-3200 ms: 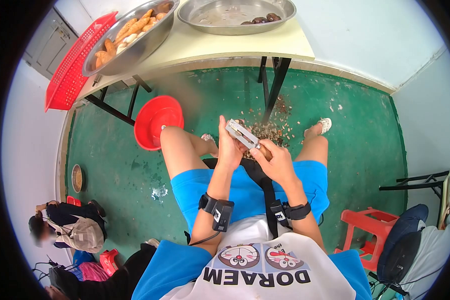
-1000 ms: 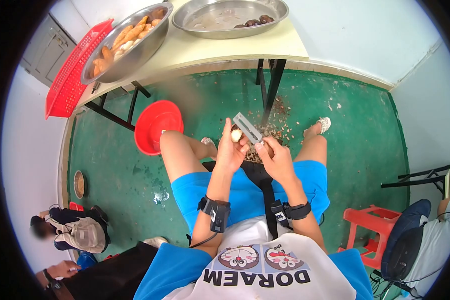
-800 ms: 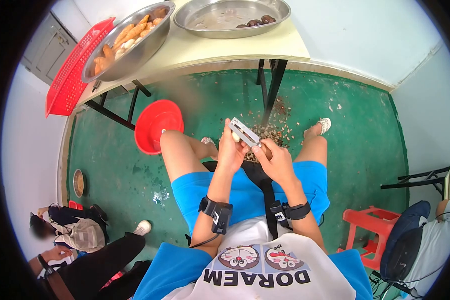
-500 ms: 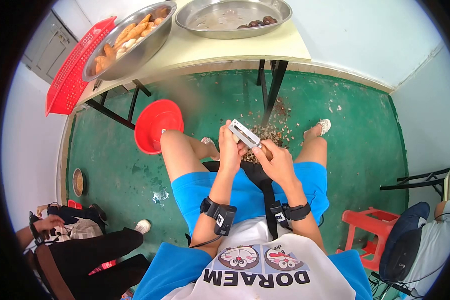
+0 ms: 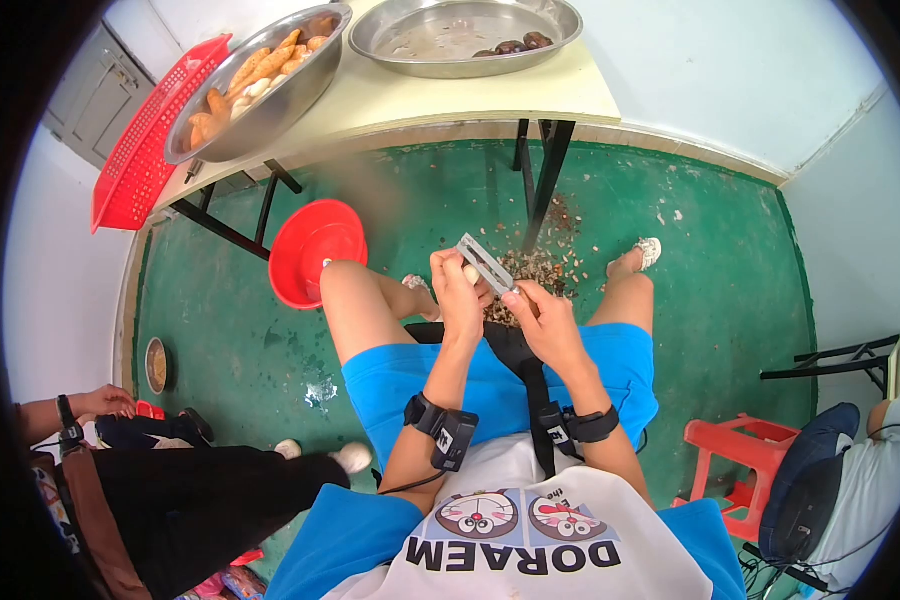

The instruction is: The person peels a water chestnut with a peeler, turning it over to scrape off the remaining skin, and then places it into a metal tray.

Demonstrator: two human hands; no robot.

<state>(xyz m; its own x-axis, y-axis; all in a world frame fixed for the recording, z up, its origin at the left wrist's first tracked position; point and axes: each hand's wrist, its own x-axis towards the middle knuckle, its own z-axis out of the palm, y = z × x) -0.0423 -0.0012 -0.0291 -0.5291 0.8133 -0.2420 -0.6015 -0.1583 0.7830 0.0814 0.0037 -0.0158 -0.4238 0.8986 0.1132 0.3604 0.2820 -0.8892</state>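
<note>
My left hand [image 5: 457,300] is closed around a small pale peeled vegetable [image 5: 471,273], whose kind I cannot make out; most of it is hidden by the fingers. In my right hand [image 5: 548,325] is a peeler [image 5: 487,266] with a wide, slotted metal head. The fingers wrap its handle, and the head slants up to the left, close against the pale piece. Both hands are over my lap, between my knees. Below them, scraps of peel [image 5: 540,270] lie scattered on the green floor.
On the table [image 5: 450,105] stand a metal basin [image 5: 315,95] of orange-brown roots and pale pieces, a metal tray [image 5: 440,68] with dark items, and a red basket [image 5: 135,165]. A red tub [image 5: 295,265] sits by my knee. People sit on both sides; a red stool [image 5: 740,455] is right.
The peeler and my left hand have shifted slightly, and more of the pale piece shows. At left, the other person's leg and arm have moved.
</note>
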